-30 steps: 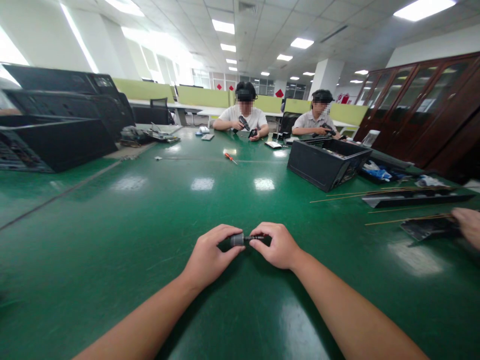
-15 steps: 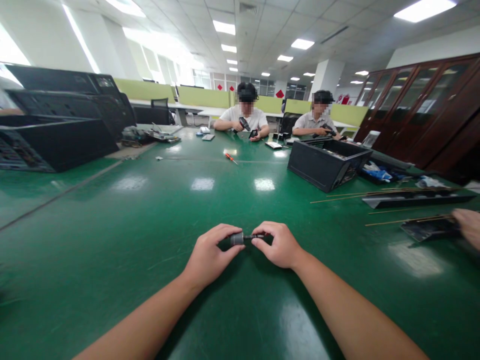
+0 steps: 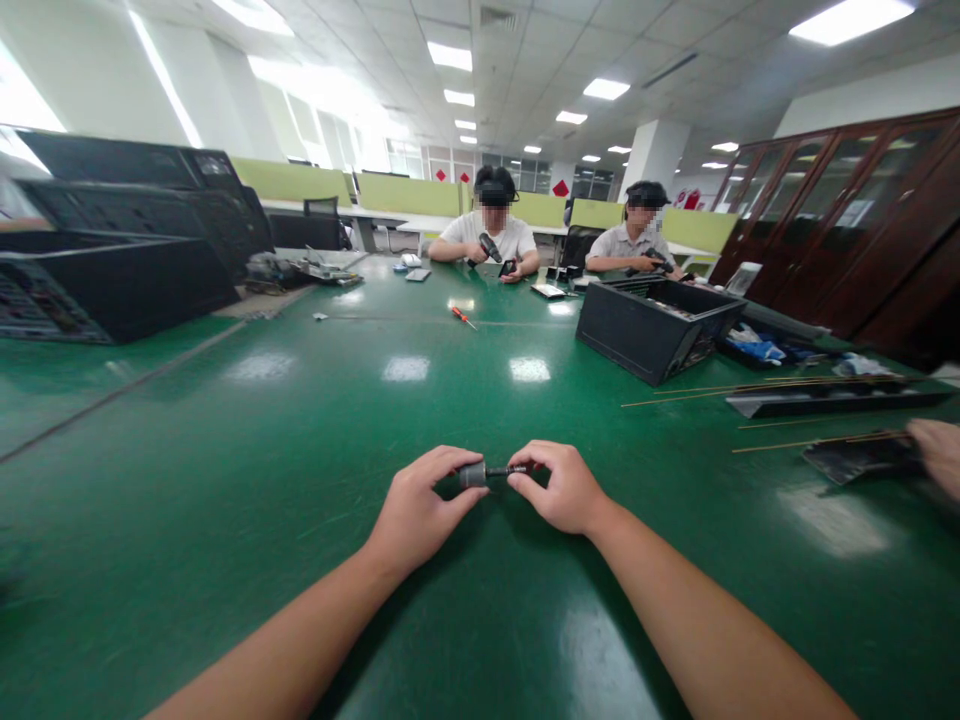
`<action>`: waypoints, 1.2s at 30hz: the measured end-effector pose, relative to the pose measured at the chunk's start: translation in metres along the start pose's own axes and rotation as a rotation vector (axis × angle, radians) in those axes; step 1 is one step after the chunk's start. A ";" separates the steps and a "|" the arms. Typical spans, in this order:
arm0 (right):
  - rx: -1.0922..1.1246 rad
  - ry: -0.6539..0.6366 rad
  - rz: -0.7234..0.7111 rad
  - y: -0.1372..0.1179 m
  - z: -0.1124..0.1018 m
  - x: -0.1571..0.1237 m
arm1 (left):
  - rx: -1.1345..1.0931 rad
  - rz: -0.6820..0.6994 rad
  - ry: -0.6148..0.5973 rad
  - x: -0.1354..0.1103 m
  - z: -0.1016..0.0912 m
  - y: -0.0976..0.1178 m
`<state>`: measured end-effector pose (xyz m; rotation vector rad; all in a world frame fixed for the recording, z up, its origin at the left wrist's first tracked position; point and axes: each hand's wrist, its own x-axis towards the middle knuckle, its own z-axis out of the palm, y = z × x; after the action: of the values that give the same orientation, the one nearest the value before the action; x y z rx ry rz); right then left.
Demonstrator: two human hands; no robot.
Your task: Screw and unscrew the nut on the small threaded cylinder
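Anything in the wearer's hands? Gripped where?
Yes. Left hand pinches the grey cylinder by its sides; right hand pinches the thin dark shaft that sticks out of it, toward the shaft's outer end.

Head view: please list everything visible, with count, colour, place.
Cylinder: one, grey, centre
Shaft: one, dark, centre
Table: one, green, front
Screwdriver: one, orange, middle
Computer cases: several, black, both sides
Rods: several, tan, right
Metal pieces: two, dark, right
Small parts: several, mixed, far
Drill: at least one, black, opposite
Seated people: two, pale shirts, opposite
Another person's hand: one, right edge
Cabinet: one, brown, back right
Left hand: one, on cylinder
Right hand: one, on shaft
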<state>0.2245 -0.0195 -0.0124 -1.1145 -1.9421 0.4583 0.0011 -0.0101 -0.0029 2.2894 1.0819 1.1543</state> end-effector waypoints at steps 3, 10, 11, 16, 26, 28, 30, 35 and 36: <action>0.002 0.012 0.004 0.000 -0.001 0.000 | 0.000 -0.005 0.004 0.000 0.000 0.000; 0.019 0.021 0.019 0.001 -0.003 0.000 | 0.002 -0.022 0.017 0.000 0.000 -0.002; 0.021 0.023 0.021 0.001 -0.003 0.000 | 0.000 -0.024 0.016 0.000 0.000 -0.002; 0.027 0.023 0.031 0.002 -0.003 0.001 | -0.002 -0.034 0.013 0.001 0.000 -0.001; 0.032 0.029 0.076 0.006 -0.002 0.001 | -0.005 -0.055 0.031 0.001 0.000 -0.003; 0.033 0.032 0.079 0.005 -0.002 0.001 | -0.004 -0.060 0.033 0.001 0.000 -0.003; 0.035 0.037 0.082 0.005 -0.003 0.001 | -0.004 -0.063 0.033 0.001 0.000 -0.003; 0.039 0.046 0.096 0.004 -0.004 0.001 | -0.006 -0.067 0.030 0.002 -0.001 -0.002; 0.039 0.046 0.098 0.004 -0.004 0.000 | -0.006 -0.068 0.031 0.002 -0.001 -0.002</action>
<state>0.2296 -0.0175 -0.0121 -1.1887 -1.8374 0.5175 0.0003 -0.0075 -0.0025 2.2192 1.1572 1.1681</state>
